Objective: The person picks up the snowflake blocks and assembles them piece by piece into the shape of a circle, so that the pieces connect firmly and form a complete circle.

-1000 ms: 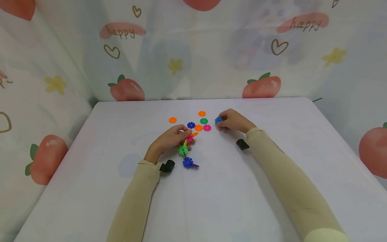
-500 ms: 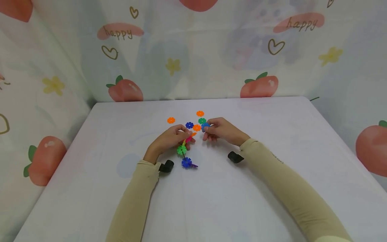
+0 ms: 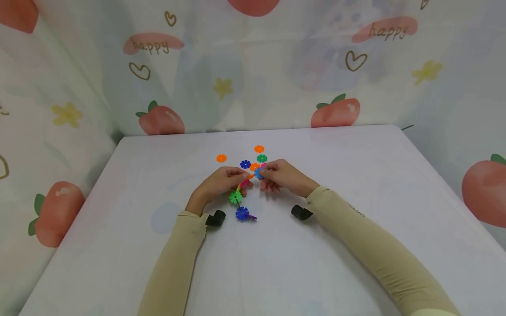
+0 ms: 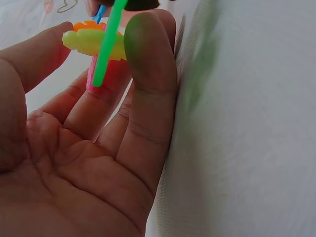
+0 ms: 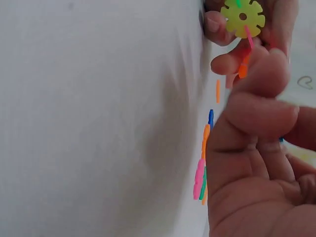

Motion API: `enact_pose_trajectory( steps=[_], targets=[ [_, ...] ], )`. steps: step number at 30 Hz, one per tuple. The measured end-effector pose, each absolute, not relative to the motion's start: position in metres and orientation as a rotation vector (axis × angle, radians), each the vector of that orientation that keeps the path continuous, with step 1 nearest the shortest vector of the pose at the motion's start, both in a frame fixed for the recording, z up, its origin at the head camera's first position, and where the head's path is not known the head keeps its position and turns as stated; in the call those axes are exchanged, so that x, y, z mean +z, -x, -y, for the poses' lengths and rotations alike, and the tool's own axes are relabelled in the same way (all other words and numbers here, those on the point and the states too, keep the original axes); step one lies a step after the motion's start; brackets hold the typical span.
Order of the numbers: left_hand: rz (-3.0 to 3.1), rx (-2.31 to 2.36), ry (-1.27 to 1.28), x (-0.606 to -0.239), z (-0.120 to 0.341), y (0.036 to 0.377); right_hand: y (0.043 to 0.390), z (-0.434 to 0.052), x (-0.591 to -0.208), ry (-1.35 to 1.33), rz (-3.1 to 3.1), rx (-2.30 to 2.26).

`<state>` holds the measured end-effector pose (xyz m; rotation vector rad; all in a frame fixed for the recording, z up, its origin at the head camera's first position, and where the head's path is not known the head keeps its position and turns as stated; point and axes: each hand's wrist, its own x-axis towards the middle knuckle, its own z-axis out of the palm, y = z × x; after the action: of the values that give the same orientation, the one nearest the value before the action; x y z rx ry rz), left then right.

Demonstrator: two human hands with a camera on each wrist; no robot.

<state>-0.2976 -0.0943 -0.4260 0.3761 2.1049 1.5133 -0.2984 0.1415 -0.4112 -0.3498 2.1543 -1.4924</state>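
Loose discs (image 3: 253, 159) lie clustered just beyond both hands, blocking a flat forward pass along the table (image 3: 356, 245). The joined disc chain (image 3: 239, 202) occupies the gap between the wrists. Table surface left, right and near is open to approach.

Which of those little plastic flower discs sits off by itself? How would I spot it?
Start at the white table and find the cluster of discs just beyond the two hands. Look to its left: the lone orange disc lies flat there, apart from the others, touching nothing, while the other loose discs crowd together.
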Motion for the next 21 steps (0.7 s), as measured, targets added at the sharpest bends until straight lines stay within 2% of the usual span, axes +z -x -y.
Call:
enact_pose_trajectory(
  steps=[12, 21],
  targets=[
    [-2.145, 1.487, -0.43, -0.427, 0.094, 0.297, 0.29, -0.134, -0.412, 0.321, -2.195, -1.544],
    [-2.167, 1.523, -0.316, -0.427, 0.087, 0.296, 0.287, -0.126, -0.416, 0.226, -2.167, -1.603]
  ],
)
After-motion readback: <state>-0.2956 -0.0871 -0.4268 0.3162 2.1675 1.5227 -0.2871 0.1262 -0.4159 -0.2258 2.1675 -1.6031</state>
